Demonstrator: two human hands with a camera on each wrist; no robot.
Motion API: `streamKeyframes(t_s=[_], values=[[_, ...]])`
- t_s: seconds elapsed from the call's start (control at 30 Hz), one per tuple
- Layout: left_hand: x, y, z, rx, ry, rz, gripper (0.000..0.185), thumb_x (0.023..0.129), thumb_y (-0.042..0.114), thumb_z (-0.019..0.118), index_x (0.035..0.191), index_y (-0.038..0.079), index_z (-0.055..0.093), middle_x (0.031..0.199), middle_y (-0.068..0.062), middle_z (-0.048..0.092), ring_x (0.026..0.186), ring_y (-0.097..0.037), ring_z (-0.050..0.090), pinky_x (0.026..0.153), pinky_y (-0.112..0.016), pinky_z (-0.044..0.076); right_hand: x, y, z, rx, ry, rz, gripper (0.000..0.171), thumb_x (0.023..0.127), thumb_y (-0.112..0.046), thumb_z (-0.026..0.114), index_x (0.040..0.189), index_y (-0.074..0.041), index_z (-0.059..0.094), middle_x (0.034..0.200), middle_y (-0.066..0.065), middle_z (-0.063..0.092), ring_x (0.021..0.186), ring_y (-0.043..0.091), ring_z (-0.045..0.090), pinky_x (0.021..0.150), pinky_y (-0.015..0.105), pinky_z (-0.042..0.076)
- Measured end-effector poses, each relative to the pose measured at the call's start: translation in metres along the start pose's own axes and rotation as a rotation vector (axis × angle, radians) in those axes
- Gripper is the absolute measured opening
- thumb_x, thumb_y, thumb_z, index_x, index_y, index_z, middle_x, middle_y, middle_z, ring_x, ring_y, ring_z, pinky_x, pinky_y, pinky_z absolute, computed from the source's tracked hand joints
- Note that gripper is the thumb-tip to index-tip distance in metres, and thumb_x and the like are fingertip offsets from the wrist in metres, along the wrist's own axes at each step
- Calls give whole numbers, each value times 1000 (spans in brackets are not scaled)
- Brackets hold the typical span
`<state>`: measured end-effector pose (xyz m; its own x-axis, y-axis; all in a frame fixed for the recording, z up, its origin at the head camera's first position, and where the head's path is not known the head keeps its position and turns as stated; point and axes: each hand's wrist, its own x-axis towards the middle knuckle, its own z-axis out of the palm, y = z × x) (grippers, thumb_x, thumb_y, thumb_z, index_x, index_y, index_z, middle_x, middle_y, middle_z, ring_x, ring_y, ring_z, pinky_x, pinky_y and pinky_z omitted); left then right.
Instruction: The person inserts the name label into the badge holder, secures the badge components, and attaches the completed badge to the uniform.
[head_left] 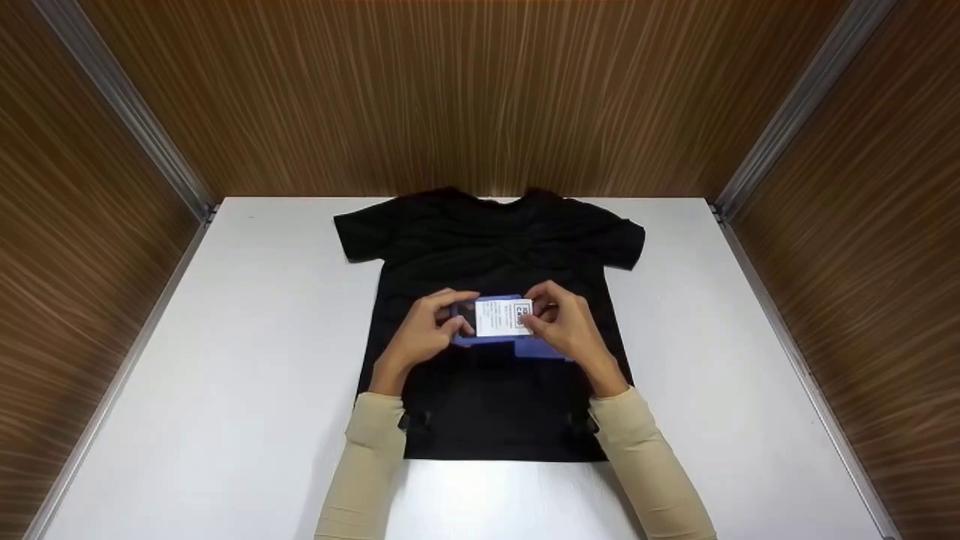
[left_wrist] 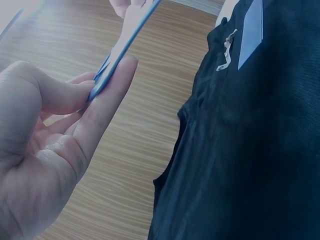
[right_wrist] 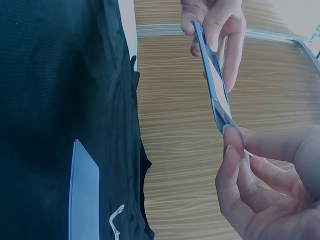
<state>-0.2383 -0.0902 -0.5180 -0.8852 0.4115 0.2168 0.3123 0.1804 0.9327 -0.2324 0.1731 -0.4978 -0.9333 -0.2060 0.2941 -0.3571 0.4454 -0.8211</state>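
Above a black T-shirt (head_left: 495, 420), my left hand (head_left: 420, 334) pinches the left end of a blue card holder (head_left: 466, 341) between thumb and fingers. A white ID card (head_left: 499, 319) with black print lies partly within the holder's frame. My right hand (head_left: 571, 324) pinches the card's right end, at the holder's edge. In the right wrist view, that card end (right_wrist: 248, 153) pokes out between thumb and fingers. A flat blue panel (right_wrist: 85, 195) lies on the shirt below the hands. Near it is a small pale metal clip (left_wrist: 227, 51).
The T-shirt is spread on a white table (head_left: 262, 337), its neck at the back edge. Brown wood-grain walls (head_left: 480, 97) with metal corner strips enclose the table at the back and both sides.
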Motion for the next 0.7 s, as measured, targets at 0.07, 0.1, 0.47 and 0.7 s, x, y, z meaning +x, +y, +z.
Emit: streamKeyframes(t_s=[0.07, 0.1, 0.47, 0.7], values=[[0, 0, 1, 6, -5, -4, 46, 95, -13, 53, 136, 3, 65, 113, -19, 64, 83, -20, 70, 62, -21, 51, 0, 0, 1, -7, 0, -11, 25, 82, 5, 81, 102, 0, 69, 79, 12, 68, 66, 11, 62, 61, 17, 51], [0, 0, 2, 9, -7, -5, 46, 95, -13, 53, 136, 2, 65, 113, -19, 64, 83, -19, 69, 62, -21, 50, 0, 0, 1, -12, 0, -15, 25, 82, 5, 82, 103, 0, 69, 79, 12, 68, 66, 11, 62, 61, 17, 52], [1, 1, 5, 34, -10, -2, 47, 95, -14, 55, 136, 4, 66, 124, -17, 64, 91, -24, 66, 66, -23, 51, -2, -1, 4, -50, -2, -43, 24, 82, 2, 83, 102, -1, 69, 74, 10, 67, 64, 11, 63, 60, 16, 52], [1, 1, 7, 33, -18, -4, 46, 96, -14, 53, 137, 2, 65, 127, -17, 64, 95, -24, 66, 70, -23, 52, -2, -2, 7, -72, 0, -62, 25, 81, 2, 84, 102, -1, 69, 73, 10, 68, 61, 12, 63, 59, 17, 51]])
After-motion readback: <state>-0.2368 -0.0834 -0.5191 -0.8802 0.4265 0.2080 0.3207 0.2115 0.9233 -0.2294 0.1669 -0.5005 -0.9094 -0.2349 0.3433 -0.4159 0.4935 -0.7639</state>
